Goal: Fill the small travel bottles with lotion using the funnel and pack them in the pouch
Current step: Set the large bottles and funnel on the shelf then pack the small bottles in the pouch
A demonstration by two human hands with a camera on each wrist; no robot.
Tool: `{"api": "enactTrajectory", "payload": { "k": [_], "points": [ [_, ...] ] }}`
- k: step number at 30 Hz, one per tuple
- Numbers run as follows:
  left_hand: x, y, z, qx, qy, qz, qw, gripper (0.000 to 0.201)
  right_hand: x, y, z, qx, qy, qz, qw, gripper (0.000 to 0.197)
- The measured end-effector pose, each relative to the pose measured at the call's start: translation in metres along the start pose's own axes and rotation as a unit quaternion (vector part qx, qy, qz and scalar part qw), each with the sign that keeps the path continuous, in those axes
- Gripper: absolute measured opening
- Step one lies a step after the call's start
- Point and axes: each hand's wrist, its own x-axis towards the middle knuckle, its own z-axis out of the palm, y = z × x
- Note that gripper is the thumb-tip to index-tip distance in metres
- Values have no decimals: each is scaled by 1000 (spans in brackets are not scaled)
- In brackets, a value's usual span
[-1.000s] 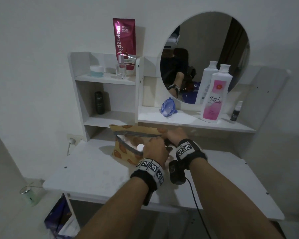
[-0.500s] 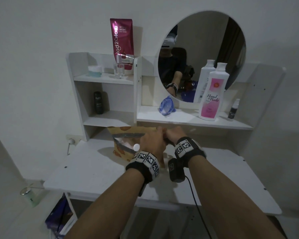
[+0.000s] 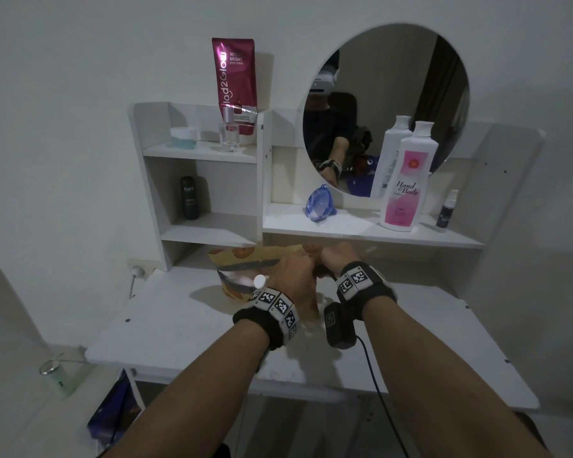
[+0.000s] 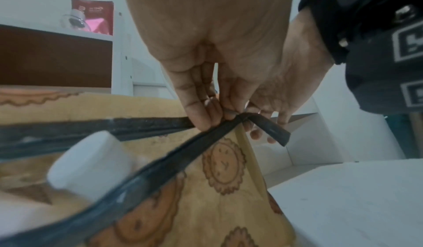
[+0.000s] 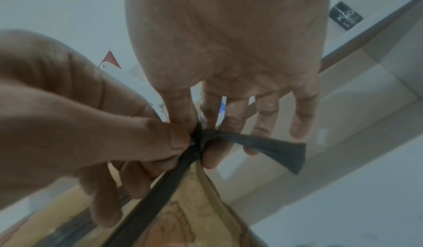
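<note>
A tan cookie-print pouch (image 3: 262,253) (image 4: 228,205) (image 5: 190,214) with a black zipper band stands on the white desk (image 3: 411,342), its mouth open. The white cap of a small travel bottle (image 3: 259,280) (image 4: 91,162) sticks out of it. Both hands meet at the pouch's right end. My left hand (image 3: 295,272) (image 4: 214,119) pinches the zipper band there. My right hand (image 3: 336,256) (image 5: 201,137) pinches the bunched zipper end, and its black tab (image 4: 270,128) (image 5: 274,148) hangs free. The blue funnel (image 3: 319,206) lies on the shelf beside the pink-label lotion bottle (image 3: 407,183).
The shelf edge (image 3: 361,238) runs just above and behind the hands. A small dark spray bottle (image 3: 444,213) stands at the shelf's right end. Left cubbies hold a dark bottle (image 3: 190,201), a jar (image 3: 183,137), a glass bottle (image 3: 229,135) and a magenta tube (image 3: 235,84). A round mirror (image 3: 411,94) hangs behind.
Both hands have closed in together on the pouch's right end and shifted slightly away from me. The pouch mouth stays open with the white cap showing.
</note>
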Motion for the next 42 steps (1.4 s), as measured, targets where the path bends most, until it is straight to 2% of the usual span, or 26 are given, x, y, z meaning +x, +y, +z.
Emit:
{"api": "enactTrajectory", "payload": {
  "k": [6,10,13,17,21,24,27,30,33,36,37,40,42],
  "points": [
    [2,-2,-13,20,-4,16,1000,18,-4,-1,-1,-74,-5,-27,997,27],
    [-1,-2,-17,7,-15,2,1000,17,-9,1,-2,-72,-1,-41,997,33],
    [-3,1,-20,-42,0,-28,999,12,-10,1,-5,-126,-12,-77,989,31],
    [-2,0,-13,-127,40,-88,987,19,-13,10,-10,-82,-11,-74,994,27],
    [-8,11,-16,-101,27,-106,989,9,-18,12,-9,-50,-31,-75,995,23],
    [-11,14,-19,-98,42,-137,985,24,-19,8,-6,-64,-51,-80,993,25],
    [-7,8,-19,-108,57,-147,982,18,-19,12,-5,-66,-67,-95,991,27],
    [-9,7,-22,-123,53,-144,980,14,-18,15,-4,-47,-50,-97,993,27],
    [-8,-2,-20,-240,52,-180,953,13,-25,17,-11,-4,-40,-94,995,25],
    [-2,-13,-17,-374,21,-241,895,21,-34,19,-12,-19,-94,-119,988,10],
    [1,-16,-17,-406,10,-251,879,24,-36,20,-9,-31,-98,-127,987,12],
    [7,-17,-19,-440,-8,-259,860,29,-30,25,6,-52,-72,-147,985,17],
    [10,-18,-22,-447,-15,-265,854,21,-27,26,13,-48,-52,-152,986,14]
  ]
}}
